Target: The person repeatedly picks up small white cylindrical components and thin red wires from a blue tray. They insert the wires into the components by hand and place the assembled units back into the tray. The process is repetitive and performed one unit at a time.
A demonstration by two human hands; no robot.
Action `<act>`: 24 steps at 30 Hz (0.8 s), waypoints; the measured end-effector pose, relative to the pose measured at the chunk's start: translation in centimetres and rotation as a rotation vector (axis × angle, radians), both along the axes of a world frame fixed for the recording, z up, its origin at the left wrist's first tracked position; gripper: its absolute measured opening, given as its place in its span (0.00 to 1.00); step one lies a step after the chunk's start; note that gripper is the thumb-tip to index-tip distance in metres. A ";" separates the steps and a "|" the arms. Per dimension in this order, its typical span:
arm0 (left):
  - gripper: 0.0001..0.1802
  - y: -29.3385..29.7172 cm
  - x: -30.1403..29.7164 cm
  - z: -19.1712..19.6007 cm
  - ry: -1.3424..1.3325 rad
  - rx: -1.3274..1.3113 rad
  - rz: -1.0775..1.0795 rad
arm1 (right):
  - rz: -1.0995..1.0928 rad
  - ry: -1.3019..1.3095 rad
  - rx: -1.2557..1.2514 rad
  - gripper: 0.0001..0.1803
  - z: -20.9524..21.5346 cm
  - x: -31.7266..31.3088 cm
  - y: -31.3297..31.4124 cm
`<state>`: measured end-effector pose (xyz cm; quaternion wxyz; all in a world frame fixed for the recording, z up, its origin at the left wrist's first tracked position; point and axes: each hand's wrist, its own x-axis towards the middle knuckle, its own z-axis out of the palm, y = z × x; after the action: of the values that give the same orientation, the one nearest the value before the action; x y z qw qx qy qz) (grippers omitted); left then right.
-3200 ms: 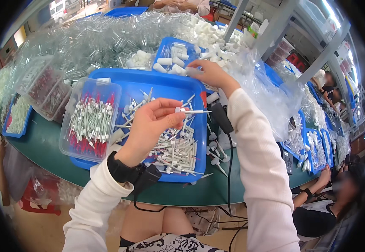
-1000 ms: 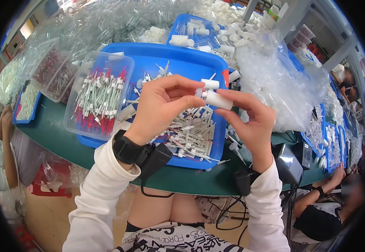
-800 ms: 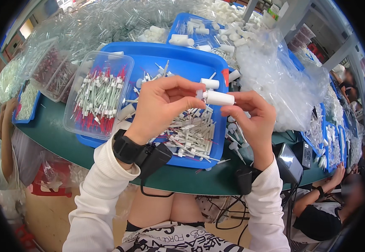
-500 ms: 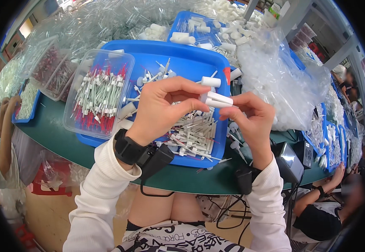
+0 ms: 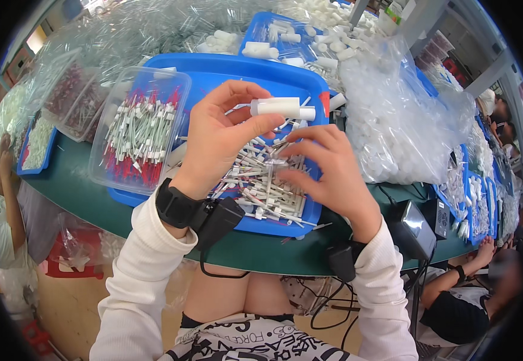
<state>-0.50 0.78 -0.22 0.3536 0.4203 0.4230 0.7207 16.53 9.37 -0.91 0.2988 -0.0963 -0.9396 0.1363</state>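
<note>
Over the blue tray (image 5: 213, 69), a white tube (image 5: 282, 108) is pinched sideways by the left hand (image 5: 222, 141), long axis left-right; the right hand (image 5: 328, 174), loosely curled and empty, is kept just below it.

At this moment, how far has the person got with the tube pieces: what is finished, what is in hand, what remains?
Done: a clear bin beside the hands holds many red-tipped finished pieces. In hand: the left hand pinches a white tube, while the right hand reaches into the loose pile in the blue tray. Left: that pile is large, and bags of white parts wait behind.
</note>
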 end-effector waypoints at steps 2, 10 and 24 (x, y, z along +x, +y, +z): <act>0.16 -0.2 0.0 0.2 -0.007 -0.015 -0.019 | -0.106 0.041 -0.393 0.16 1.2 0.7 -0.1; 0.13 -0.4 0.2 0.1 0.017 -0.044 -0.098 | 0.055 0.479 -0.696 0.18 1.8 1.7 0.9; 0.10 -0.6 0.2 0.1 0.044 -0.081 -0.175 | -0.001 0.453 -0.451 0.19 1.1 0.7 -0.1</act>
<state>-0.32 0.17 -0.13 0.4222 0.4568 0.4212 0.6600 17.21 9.26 0.15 0.4714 -0.1279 -0.7953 0.3591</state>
